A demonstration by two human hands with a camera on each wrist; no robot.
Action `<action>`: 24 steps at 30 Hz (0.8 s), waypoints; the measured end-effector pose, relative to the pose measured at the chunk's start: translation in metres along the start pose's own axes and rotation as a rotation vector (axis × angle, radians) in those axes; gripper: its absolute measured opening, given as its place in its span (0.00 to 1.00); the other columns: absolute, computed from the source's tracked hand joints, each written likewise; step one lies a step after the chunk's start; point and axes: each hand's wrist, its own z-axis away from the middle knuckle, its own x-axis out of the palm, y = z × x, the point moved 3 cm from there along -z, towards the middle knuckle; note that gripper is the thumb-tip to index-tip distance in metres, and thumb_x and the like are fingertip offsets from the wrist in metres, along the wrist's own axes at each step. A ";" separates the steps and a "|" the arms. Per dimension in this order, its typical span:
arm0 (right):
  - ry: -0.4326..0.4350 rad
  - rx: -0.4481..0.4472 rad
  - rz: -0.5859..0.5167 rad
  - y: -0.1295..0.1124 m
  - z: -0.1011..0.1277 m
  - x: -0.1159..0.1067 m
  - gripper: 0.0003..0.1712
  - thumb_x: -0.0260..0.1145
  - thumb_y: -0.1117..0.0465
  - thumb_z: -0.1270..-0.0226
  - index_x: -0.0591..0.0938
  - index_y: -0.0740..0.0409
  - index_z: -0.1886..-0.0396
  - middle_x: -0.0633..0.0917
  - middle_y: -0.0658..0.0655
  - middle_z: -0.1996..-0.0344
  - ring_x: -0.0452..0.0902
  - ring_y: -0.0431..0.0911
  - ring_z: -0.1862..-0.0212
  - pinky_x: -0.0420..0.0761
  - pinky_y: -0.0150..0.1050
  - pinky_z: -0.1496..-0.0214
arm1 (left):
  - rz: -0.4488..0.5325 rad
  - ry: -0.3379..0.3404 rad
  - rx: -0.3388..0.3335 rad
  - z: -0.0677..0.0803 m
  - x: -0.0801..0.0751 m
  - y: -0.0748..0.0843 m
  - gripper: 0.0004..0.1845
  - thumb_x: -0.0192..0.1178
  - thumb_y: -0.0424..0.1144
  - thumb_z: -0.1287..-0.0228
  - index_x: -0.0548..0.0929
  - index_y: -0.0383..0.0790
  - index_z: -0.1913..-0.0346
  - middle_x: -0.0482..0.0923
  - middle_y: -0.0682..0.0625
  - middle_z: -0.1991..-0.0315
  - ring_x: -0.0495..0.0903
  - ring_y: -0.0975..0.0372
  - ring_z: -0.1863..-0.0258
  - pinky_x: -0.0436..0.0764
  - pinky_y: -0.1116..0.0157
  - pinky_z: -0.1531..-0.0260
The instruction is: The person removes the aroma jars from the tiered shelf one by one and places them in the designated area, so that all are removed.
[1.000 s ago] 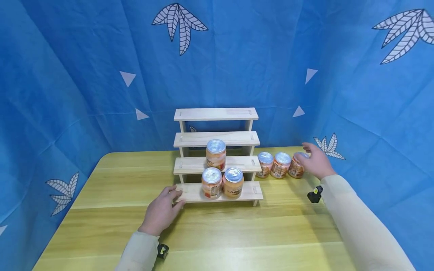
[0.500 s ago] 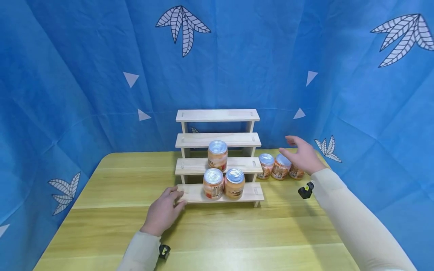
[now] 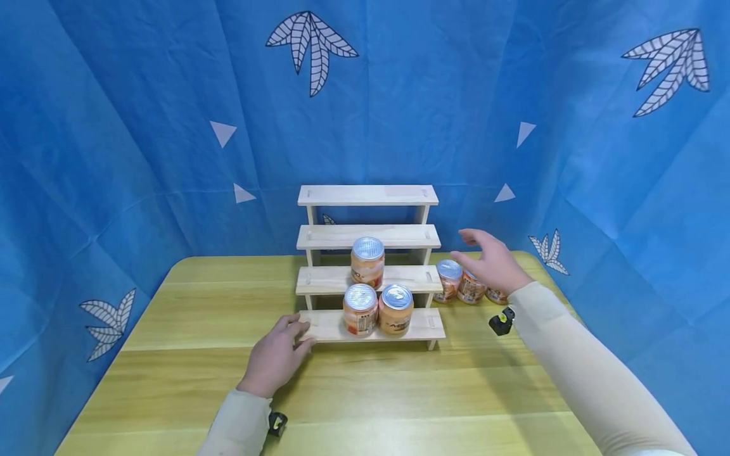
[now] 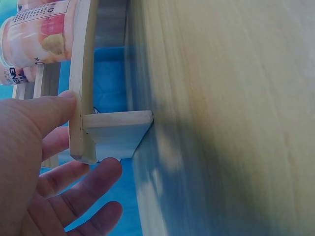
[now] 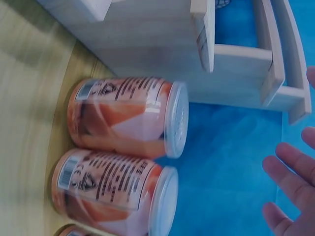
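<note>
Hovering with fingers spread above three jars (image 3: 448, 278) near the table's (image 3: 399, 392) far right edge, the right hand (image 3: 493, 266) holds nothing. Just left stands the stepped rack (image 3: 367, 237), bearing three more jars (image 3: 360, 308). The left hand (image 3: 274, 358) rests flat-fingered against its bottom step's left end.

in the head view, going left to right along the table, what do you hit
left hand → two jars on the rack's bottom step → jar on the table beside the rack → right hand over the other jars there
</note>
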 end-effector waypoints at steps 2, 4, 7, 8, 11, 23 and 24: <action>-0.001 -0.014 -0.002 -0.004 -0.001 0.002 0.44 0.60 0.36 0.28 0.64 0.58 0.24 0.70 0.64 0.29 0.65 0.61 0.30 0.68 0.64 0.33 | -0.001 -0.001 0.000 0.000 0.000 0.000 0.22 0.66 0.50 0.32 0.84 0.40 0.41 0.75 0.41 0.35 0.83 0.46 0.47 0.85 0.49 0.55; -0.004 -0.030 0.001 -0.009 -0.001 0.003 0.44 0.60 0.36 0.28 0.64 0.58 0.24 0.70 0.63 0.29 0.65 0.60 0.30 0.68 0.64 0.32 | 0.000 0.000 0.001 0.000 -0.001 -0.001 0.22 0.66 0.50 0.32 0.84 0.40 0.41 0.75 0.41 0.35 0.83 0.46 0.46 0.85 0.49 0.54; -0.012 -0.053 0.000 -0.017 -0.002 0.006 0.42 0.61 0.37 0.27 0.65 0.57 0.24 0.70 0.63 0.29 0.65 0.60 0.29 0.67 0.64 0.31 | 0.003 0.001 0.004 0.001 -0.001 -0.001 0.22 0.67 0.50 0.32 0.84 0.40 0.41 0.75 0.41 0.35 0.83 0.46 0.46 0.85 0.49 0.54; -0.017 -0.059 0.001 -0.019 -0.002 0.007 0.42 0.61 0.38 0.27 0.65 0.57 0.24 0.70 0.63 0.29 0.65 0.60 0.29 0.67 0.64 0.31 | 0.004 0.001 0.005 0.001 -0.001 -0.001 0.22 0.67 0.50 0.32 0.84 0.40 0.42 0.75 0.41 0.35 0.83 0.46 0.46 0.85 0.48 0.54; -0.027 -0.068 -0.011 -0.028 -0.005 0.010 0.42 0.61 0.39 0.27 0.65 0.56 0.24 0.70 0.62 0.29 0.64 0.60 0.29 0.66 0.64 0.30 | 0.005 0.002 0.006 0.001 0.000 -0.001 0.22 0.67 0.49 0.32 0.84 0.40 0.42 0.75 0.41 0.35 0.82 0.46 0.46 0.85 0.48 0.53; -0.061 -0.126 -0.029 -0.056 -0.009 0.028 0.44 0.64 0.34 0.32 0.67 0.55 0.25 0.73 0.59 0.31 0.65 0.58 0.29 0.53 0.66 0.25 | 0.008 0.017 0.010 0.000 0.003 -0.004 0.22 0.67 0.49 0.32 0.84 0.41 0.41 0.75 0.42 0.35 0.83 0.48 0.47 0.85 0.50 0.54; -0.065 -0.135 -0.029 -0.058 -0.010 0.029 0.44 0.64 0.34 0.32 0.67 0.55 0.25 0.73 0.59 0.31 0.65 0.58 0.29 0.51 0.66 0.25 | 0.008 0.016 0.011 0.000 0.004 -0.004 0.22 0.67 0.50 0.32 0.84 0.41 0.41 0.75 0.42 0.35 0.83 0.48 0.47 0.85 0.50 0.54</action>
